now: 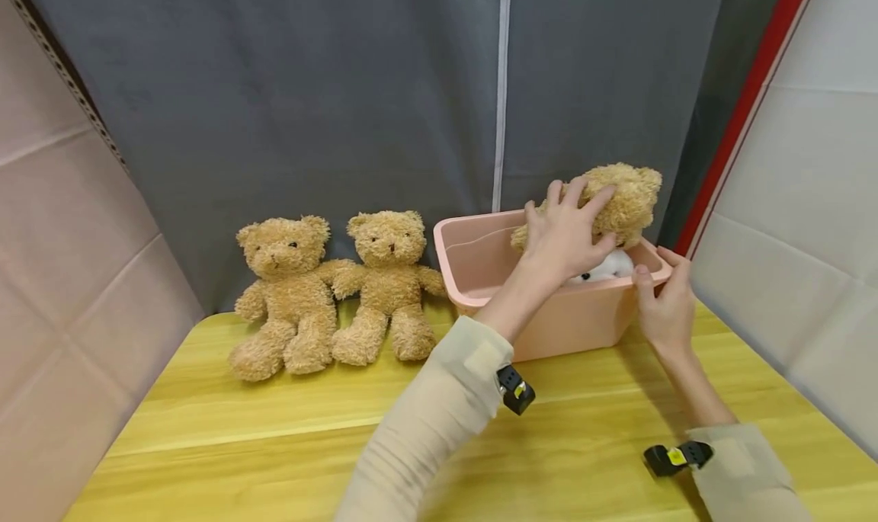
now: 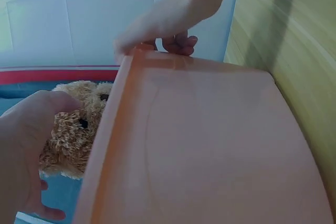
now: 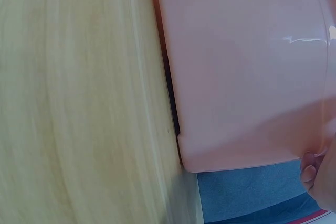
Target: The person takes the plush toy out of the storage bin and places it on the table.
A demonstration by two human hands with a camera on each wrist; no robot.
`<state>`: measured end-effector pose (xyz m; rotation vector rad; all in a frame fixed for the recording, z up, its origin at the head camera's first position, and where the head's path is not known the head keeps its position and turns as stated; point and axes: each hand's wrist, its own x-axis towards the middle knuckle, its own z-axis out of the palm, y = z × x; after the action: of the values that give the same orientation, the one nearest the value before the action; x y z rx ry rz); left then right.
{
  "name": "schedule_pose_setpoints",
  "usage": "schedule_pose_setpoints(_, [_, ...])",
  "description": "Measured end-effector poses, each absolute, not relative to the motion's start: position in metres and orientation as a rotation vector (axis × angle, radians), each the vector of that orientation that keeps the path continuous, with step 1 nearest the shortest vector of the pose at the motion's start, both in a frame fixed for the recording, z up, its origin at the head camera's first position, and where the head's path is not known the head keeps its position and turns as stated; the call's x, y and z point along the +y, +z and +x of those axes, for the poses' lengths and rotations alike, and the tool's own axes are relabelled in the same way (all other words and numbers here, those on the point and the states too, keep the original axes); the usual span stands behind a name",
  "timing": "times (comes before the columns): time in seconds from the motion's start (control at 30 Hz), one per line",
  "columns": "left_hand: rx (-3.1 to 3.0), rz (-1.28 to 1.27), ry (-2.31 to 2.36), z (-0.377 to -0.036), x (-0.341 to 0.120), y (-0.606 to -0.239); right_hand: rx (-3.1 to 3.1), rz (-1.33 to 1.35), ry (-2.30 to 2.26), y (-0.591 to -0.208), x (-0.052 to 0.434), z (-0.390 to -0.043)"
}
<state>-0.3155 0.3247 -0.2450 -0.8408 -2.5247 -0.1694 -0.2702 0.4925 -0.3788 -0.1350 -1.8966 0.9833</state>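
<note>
Left hand (image 1: 565, 232) grips a tan teddy bear (image 1: 627, 198) above the pink bin (image 1: 480, 278), fingers curled over its fur. Right hand (image 1: 664, 305) pinches the bin's near corner rim, apparently to steady it. Only the left wrist view shows the bear's face (image 2: 79, 124) behind the bin wall.

The left hand (image 1: 565, 232) covers much of the tan bear (image 1: 627, 198) over the pink bin (image 1: 549, 320) — its body is hidden. A white toy (image 1: 610, 267) shows only partly behind the rim. In the right wrist view, the right hand (image 3: 320, 179) is cut off by the edge — only fingertips show
</note>
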Motion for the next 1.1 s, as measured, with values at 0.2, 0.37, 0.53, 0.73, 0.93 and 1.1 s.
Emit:
schedule_pose_setpoints(0.2, [-2.508,-0.712,-0.438,-0.325,0.311,-0.259,-1.907,-0.135,0.993,-0.379,0.492,-0.271])
schedule_pose_setpoints(0.37, [-2.385,-0.781,-0.772,-0.335,0.303,-0.269,-1.903,-0.122,0.988,-0.381,0.493,-0.272])
schedule_pose_setpoints(0.53, [-2.258,-0.833,-1.017,-0.342,0.296,-0.277,-1.914,-0.127,0.982,-0.381,0.493,-0.272])
schedule_pose_setpoints(0.73, [-2.114,-0.807,-1.178,-0.341,0.291,-0.279,-1.916,-0.125,0.993,-0.38,0.492,-0.274])
schedule_pose_setpoints(0.93, [-1.873,-0.887,-1.311,-0.334,0.281,-0.275,-1.912,-0.118,0.979,-0.38,0.493,-0.277])
schedule_pose_setpoints(1.1, [-1.66,-0.98,-1.421,-0.33,0.267,-0.264,-1.901,-0.124,0.986,-0.379,0.495,-0.277])
